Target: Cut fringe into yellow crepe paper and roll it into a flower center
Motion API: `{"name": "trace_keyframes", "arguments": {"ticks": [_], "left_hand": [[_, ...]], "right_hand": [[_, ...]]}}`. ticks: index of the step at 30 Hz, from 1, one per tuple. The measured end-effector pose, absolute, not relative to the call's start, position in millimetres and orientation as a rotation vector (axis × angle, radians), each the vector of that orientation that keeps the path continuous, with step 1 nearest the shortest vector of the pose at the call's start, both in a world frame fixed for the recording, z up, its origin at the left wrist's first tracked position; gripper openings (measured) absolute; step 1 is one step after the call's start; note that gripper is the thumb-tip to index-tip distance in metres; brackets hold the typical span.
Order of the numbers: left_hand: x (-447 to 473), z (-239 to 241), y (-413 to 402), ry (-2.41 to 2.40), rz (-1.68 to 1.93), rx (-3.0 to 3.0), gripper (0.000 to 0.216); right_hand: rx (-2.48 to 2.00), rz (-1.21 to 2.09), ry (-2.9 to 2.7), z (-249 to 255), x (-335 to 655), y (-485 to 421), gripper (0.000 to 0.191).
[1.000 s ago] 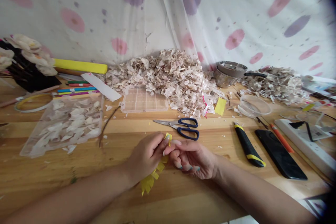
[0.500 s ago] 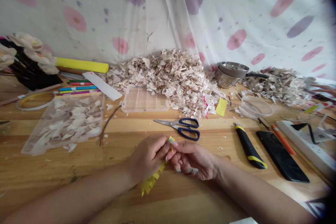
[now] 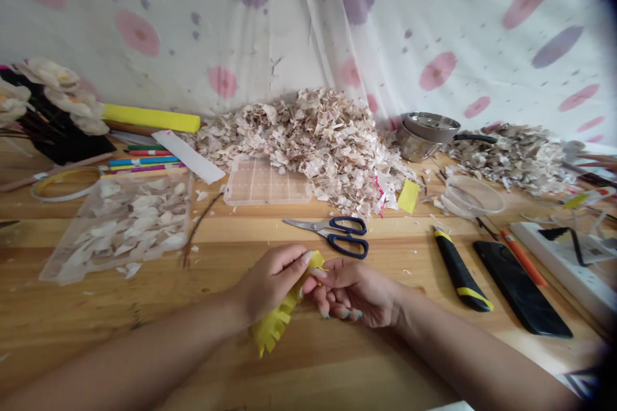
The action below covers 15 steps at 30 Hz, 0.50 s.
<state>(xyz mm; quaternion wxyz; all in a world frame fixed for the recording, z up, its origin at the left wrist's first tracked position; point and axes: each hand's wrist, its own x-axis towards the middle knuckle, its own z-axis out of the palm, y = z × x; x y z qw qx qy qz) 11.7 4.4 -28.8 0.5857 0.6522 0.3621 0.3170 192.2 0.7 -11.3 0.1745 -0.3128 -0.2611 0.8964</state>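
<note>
Where the two hands meet just in front of the scissors (image 3: 337,235), a fringed yellow paper strip (image 3: 276,324) is pinched between them. Its long axis runs on a slant: the upper end sits at the fingertips, nearest the scissors, and the cut, ragged end trails down and away from the scissors toward the person, under the left wrist. The left hand (image 3: 270,282) is curled nearly closed, thumb and forefinger gripping the strip's upper end, and most of the strip lies on its side. The right hand (image 3: 354,289) is also loosely curled, its fingertips closed on the same upper tip, touching the left hand's fingers. The strip's lower end rests close over the counter (image 3: 159,282). A black-and-yellow utility knife (image 3: 460,270) lies right of the scissors, well apart from both hands.
</note>
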Motion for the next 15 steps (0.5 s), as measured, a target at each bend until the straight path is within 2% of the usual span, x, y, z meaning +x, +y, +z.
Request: {"name": "trace_keyframes", "arguments": {"ticks": [9,15], "left_hand": [[11.6,-31.9,4.6,0.755,0.723,1.346,0.036],[10.7,-34.2,5.3,0.750,0.698,1.439,0.039]], "right_hand": [[-0.920,2.549,-0.709,-10.8,192.1,-0.4,0.024],[-0.866,2.607,-0.653,-11.1,191.2,-0.3,0.033]]}}
